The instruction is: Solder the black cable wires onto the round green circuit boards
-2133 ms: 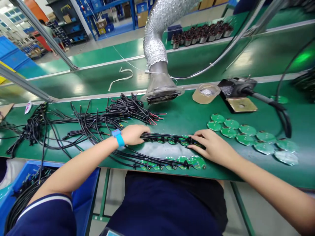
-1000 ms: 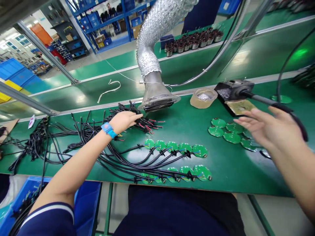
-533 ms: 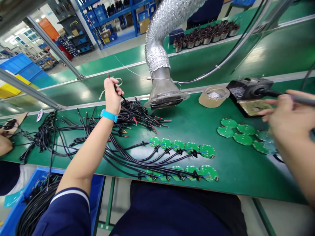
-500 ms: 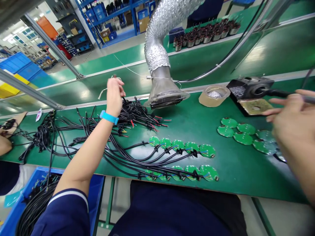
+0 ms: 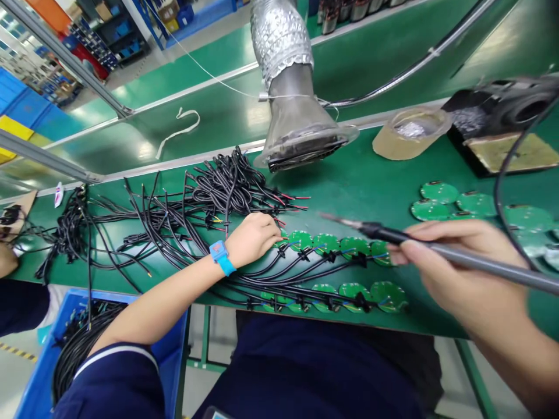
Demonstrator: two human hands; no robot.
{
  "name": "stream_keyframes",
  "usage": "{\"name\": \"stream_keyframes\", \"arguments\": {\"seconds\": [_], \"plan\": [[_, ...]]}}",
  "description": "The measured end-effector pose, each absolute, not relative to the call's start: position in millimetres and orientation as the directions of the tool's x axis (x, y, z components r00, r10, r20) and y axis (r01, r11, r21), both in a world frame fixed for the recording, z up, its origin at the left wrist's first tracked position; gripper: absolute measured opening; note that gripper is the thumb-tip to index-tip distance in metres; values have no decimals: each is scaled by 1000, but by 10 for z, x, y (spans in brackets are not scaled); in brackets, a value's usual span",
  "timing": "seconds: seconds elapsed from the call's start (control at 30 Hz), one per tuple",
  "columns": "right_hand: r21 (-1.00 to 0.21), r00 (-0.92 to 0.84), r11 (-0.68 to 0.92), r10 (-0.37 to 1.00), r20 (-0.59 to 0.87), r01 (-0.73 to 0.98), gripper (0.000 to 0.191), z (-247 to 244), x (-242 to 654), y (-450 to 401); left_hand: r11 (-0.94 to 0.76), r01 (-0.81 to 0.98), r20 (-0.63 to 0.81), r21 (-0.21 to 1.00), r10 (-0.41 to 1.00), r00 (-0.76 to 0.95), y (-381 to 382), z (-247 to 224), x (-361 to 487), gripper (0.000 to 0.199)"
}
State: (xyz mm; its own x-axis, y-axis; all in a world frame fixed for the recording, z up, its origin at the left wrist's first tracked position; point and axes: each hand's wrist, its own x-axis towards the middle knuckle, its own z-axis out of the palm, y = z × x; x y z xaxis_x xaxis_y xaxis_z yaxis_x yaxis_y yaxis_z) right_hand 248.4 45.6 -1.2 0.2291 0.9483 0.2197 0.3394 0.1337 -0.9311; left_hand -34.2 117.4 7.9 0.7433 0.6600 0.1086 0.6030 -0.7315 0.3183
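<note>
My right hand (image 5: 463, 262) grips a soldering iron (image 5: 419, 241) like a pen, its tip pointing left over the boards. My left hand (image 5: 255, 237) is closed in a pinch at the left end of the upper row of round green circuit boards (image 5: 327, 243); a black cable runs under it, and the wire ends at its fingertips are mostly hidden. Black cables (image 5: 279, 280) lead to the boards in this row and to a lower row (image 5: 356, 295) near the table's front edge. Behind my left hand lies a heap of black cables (image 5: 231, 180) with red wire ends.
A fume extraction nozzle (image 5: 301, 139) hangs over the green table. At the right are a roll of tape (image 5: 410, 131), a soldering iron stand (image 5: 510, 116) and more round boards (image 5: 476, 203). A blue bin (image 5: 174, 343) of cables stands below. Another person's arm (image 5: 6, 256) shows at far left.
My left hand has come from the back of the cable heap down to the upper board row. My right hand has brought the soldering iron leftward from its stand. The view has shifted.
</note>
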Motion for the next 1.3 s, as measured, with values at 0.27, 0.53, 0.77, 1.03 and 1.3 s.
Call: {"name": "stream_keyframes", "arguments": {"seconds": [0.27,0.53,0.77,1.03,1.3], "plan": [[-921,-23,151,988,153,359,23,-159,2265,664,-642,663,101,385,743,662,1103,46,-294,17],[-891,-57,160,987,151,424,20,-103,2212,659,-611,685,97,397,770,631,1119,16,-273,13],[-863,-64,174,985,163,475,22,-195,2257,661,-617,696,86,367,768,635,1122,17,-265,14],[-874,-60,138,990,125,466,25,-191,2255,650,-603,724,47,336,778,626,1126,24,-236,16],[-916,-20,98,995,98,390,26,-261,2271,616,-609,724,27,324,771,636,1135,33,-232,18]]}}
